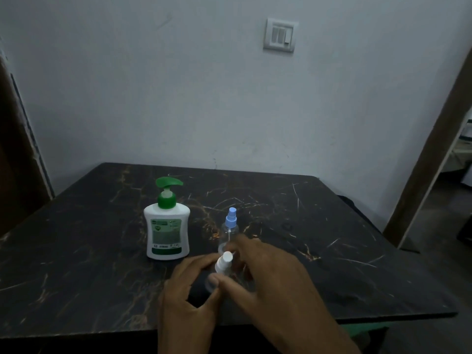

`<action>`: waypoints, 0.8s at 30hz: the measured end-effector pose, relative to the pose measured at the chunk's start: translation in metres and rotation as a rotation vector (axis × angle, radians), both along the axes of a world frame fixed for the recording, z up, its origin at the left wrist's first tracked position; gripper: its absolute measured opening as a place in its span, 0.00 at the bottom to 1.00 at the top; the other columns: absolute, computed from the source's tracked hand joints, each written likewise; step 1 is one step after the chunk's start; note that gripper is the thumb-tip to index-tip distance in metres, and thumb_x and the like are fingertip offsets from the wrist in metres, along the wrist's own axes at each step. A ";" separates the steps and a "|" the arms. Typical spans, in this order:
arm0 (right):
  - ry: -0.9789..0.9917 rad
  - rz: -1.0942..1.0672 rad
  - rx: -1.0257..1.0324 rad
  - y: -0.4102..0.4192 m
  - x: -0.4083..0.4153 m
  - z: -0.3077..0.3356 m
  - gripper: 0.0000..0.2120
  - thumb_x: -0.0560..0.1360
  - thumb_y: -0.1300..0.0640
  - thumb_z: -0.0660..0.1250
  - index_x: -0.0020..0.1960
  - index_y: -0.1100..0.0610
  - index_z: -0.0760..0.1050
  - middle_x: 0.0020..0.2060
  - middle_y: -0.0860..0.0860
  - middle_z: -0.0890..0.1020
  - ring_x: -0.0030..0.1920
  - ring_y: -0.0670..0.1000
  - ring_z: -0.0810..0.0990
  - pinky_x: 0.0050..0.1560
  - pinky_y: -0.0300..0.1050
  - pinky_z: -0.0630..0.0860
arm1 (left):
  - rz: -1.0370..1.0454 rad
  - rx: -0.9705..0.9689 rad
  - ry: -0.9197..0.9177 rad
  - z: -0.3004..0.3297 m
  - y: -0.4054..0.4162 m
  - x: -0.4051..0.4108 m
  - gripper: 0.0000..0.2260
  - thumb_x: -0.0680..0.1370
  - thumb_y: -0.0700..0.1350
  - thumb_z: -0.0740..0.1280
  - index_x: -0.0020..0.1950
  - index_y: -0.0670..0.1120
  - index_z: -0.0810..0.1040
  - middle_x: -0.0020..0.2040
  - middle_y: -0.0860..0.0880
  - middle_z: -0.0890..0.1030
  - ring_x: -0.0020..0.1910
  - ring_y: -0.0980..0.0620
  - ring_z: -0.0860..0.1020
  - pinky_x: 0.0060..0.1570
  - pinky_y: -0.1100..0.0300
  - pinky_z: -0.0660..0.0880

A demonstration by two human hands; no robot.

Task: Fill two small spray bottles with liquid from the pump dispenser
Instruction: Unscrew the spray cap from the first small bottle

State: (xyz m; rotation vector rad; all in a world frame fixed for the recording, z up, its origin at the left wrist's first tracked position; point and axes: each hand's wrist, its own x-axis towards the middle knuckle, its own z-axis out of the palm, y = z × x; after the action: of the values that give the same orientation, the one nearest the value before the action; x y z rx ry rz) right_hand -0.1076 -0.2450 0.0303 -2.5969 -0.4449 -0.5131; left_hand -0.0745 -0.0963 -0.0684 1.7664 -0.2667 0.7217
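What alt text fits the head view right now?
Both hands, left hand and right hand, hold the white-capped spray bottle over a dark marble table. Behind stand a blue-capped spray bottle and a pump dispenser.

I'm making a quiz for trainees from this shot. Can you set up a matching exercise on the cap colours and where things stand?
Things:
1. pump dispenser
2. far spray bottle
3. near spray bottle
4. switch plate

Descriptions:
A. white top, between both hands
B. on the wall
C. green pump head, left on the table
D. blue top, standing untouched

Pairs: 1-C, 2-D, 3-A, 4-B
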 end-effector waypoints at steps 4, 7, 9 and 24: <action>-0.004 -0.055 -0.128 0.015 0.011 0.003 0.28 0.71 0.30 0.46 0.56 0.44 0.74 0.47 0.42 0.83 0.47 0.44 0.81 0.45 0.43 0.77 | -0.036 0.030 -0.047 0.006 -0.001 -0.003 0.15 0.71 0.57 0.71 0.58 0.63 0.83 0.55 0.60 0.85 0.56 0.57 0.83 0.53 0.52 0.78; 0.089 -0.044 -0.217 0.012 0.017 0.008 0.22 0.78 0.32 0.54 0.60 0.46 0.72 0.53 0.43 0.83 0.53 0.45 0.81 0.52 0.45 0.77 | -0.046 0.051 -0.052 0.007 0.001 -0.002 0.15 0.73 0.58 0.69 0.59 0.63 0.83 0.55 0.61 0.85 0.56 0.58 0.83 0.54 0.55 0.77; 0.122 -0.032 -0.213 0.012 0.020 0.011 0.17 0.80 0.36 0.61 0.61 0.47 0.71 0.54 0.44 0.83 0.54 0.47 0.81 0.54 0.45 0.77 | -0.044 0.072 -0.039 0.003 0.003 0.001 0.13 0.73 0.57 0.70 0.56 0.61 0.86 0.54 0.61 0.85 0.56 0.59 0.83 0.54 0.56 0.76; 0.122 0.138 -0.122 -0.002 0.028 0.030 0.10 0.78 0.41 0.65 0.55 0.44 0.71 0.51 0.43 0.80 0.50 0.45 0.79 0.50 0.47 0.75 | -0.105 0.133 0.048 0.003 0.010 0.010 0.17 0.65 0.59 0.71 0.52 0.59 0.88 0.55 0.62 0.85 0.57 0.63 0.82 0.56 0.68 0.74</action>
State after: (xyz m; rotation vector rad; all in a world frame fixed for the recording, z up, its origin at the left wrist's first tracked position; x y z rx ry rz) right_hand -0.0799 -0.2467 0.0606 -2.6709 -0.6256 -0.2868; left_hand -0.0641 -0.0861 -0.0654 1.8781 -0.3795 0.5973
